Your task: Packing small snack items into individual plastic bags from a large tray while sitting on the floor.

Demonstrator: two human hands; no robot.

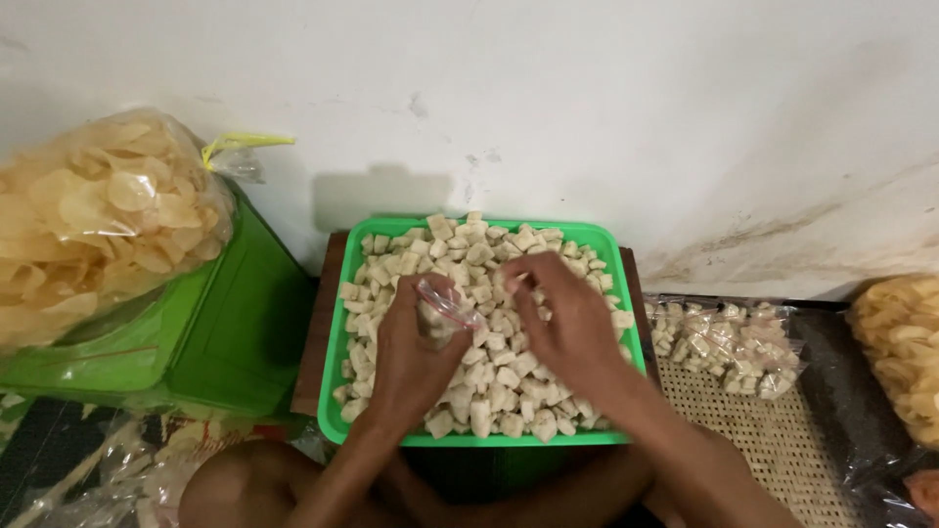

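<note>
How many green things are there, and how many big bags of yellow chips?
Green things: 2, the green tray and the green scale
Big bags of yellow chips: 2, one left, one right
Total: 4

Floor (59, 460), patterned covering at left, woven mat (773, 440) at right, dark wooden board (318, 323) under green tray (337, 342), green scale (225, 332), small filled bags (729, 342) on mat
</note>
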